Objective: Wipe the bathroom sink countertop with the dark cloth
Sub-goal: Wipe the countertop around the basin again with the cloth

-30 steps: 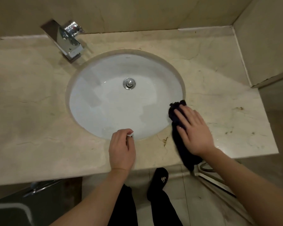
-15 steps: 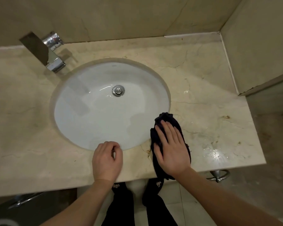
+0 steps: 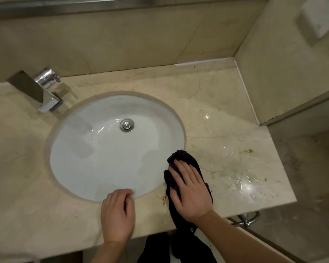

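cloth (image 3: pixel 180 157) under right hand (image 3: pixel 190 194) (flat), beside basin (image 3: pixel 103 158)

The white oval sink basin (image 3: pixel 110 149) is set into the beige marble countertop (image 3: pixel 226 130). At the basin's near right rim the right hand (image 3: pixel 190 190) lies flat, fingers straight, pressing the dark cloth (image 3: pixel 180 156) onto the marble; the cloth's tail hangs over the counter's front edge. At the basin's near rim the left hand (image 3: pixel 117 217) rests with fingers curled on the edge. A chrome faucet (image 3: pixel 40 92) stands behind the basin's far left rim. Wet streaks (image 3: pixel 243 183) glisten right of the basin.
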Demonstrator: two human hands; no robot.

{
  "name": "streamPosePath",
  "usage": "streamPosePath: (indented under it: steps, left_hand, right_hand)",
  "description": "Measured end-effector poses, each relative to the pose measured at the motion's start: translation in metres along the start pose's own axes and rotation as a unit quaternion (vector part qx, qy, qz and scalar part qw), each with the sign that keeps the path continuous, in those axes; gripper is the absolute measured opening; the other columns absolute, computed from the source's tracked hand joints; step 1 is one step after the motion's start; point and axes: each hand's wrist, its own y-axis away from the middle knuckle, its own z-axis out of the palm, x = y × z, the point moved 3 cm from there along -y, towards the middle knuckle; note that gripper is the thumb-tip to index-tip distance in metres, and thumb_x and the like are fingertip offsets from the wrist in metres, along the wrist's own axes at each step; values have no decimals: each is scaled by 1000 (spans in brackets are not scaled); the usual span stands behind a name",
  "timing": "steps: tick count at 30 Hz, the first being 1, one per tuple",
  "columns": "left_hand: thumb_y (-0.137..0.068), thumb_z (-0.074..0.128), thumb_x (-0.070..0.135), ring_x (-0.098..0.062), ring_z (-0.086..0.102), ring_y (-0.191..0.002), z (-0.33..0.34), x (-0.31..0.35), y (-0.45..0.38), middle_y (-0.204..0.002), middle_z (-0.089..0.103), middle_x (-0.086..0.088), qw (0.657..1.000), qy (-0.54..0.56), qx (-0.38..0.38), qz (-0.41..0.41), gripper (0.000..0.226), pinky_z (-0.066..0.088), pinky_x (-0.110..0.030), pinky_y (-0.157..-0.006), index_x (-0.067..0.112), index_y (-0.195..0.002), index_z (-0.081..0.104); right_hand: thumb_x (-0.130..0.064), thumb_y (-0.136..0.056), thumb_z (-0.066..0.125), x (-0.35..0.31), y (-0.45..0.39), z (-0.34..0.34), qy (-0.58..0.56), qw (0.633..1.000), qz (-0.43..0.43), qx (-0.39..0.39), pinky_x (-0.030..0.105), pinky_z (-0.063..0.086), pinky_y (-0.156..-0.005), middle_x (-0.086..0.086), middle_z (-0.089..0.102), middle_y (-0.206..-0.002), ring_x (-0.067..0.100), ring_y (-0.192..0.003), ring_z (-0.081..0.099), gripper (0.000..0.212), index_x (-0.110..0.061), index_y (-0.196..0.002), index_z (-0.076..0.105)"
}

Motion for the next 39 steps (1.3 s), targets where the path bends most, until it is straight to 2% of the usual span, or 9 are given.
streamPosePath:
  steps: [4, 6, 8, 11, 17, 22, 25, 31, 39]
  left_hand:
    - [-94, 51, 7, -5, 50, -98, 27, 53, -2, -104, 61, 14, 996, 62, -44, -40, 23, 35, -20, -82, 20, -107, 65]
    - [-98, 47, 14, -6, 52, -104, 50, 89, -7, -112, 63, 11, 990, 115, -54, -52, 24, 38, -21, -86, 20, -115, 63]
    - [-99, 35, 32, -11, 58, -105, 65, 112, -15, -115, 66, 11, 979, 147, -20, -137, 34, 46, -31, -88, 26, -119, 62]
    - [-94, 27, 38, -21, 63, -99, 73, 123, -18, -108, 70, 6, 974, 123, 59, -182, 43, 48, -36, -82, 30, -113, 65]
    - [-93, 30, 37, -18, 60, -85, 75, 129, -18, -90, 66, 8, 979, 105, 65, -165, 37, 47, -35, -74, 31, -103, 64]
    - [-96, 41, 23, -17, 55, -77, 74, 135, -18, -76, 56, 13, 977, 90, 48, -189, 27, 38, -32, -69, 28, -91, 67]
    - [-95, 44, 21, -17, 52, -75, 75, 135, -20, -73, 52, 14, 974, 80, 41, -209, 25, 34, -30, -69, 29, -86, 66]
    - [-94, 46, 20, -17, 50, -71, 79, 133, -23, -72, 55, 11, 971, 57, 45, -227, 23, 34, -30, -66, 30, -83, 64]
    - [-95, 43, 23, -16, 53, -69, 79, 136, -22, -69, 57, 12, 972, 52, 47, -224, 24, 37, -31, -64, 34, -79, 58]
  right_hand:
    - [-35, -97, 45, 5, -14, -1, -15, 999, -44, -12, 42, 18, -124, 5, 36, -160, 20, -151, 26, 54, -14, -147, 49]
    - [-36, -99, 43, 12, -35, -2, -22, 997, -66, -21, 39, 15, -125, 4, 42, -156, 19, -148, 31, 51, -14, -144, 52]
    - [-33, -98, 44, 21, -62, -7, -41, 998, -52, -9, 36, 14, -125, 5, 49, -150, 21, -144, 38, 48, -12, -139, 56]
    - [-29, -100, 44, 30, -76, -9, -57, 998, -38, 15, 37, 16, -125, 9, 51, -149, 23, -143, 39, 46, -8, -139, 57]
    - [-28, -104, 44, 64, -4, -26, -36, 993, -109, -6, 37, 16, -125, 3, 26, -165, 18, -154, 17, 55, -17, -157, 31]
    - [-29, -101, 44, 120, 49, -44, -10, 1000, -3, 16, 46, 27, -120, 0, 23, -166, 17, -154, 18, 58, -19, -157, 32]
    - [-40, -102, 38, 110, 56, -37, 18, 997, 70, 9, 49, 22, -122, 5, 17, -167, 22, -155, 12, 60, -27, -159, 25]
    - [-53, -96, 47, 93, 45, -29, 37, 996, 76, 0, 56, 18, -122, 10, 23, -165, 28, -154, 15, 66, -28, -156, 35]
    - [-47, -99, 37, 122, -81, -41, 56, 991, 117, 33, 50, 12, -124, 8, 21, -166, 27, -153, 19, 62, -26, -156, 32]
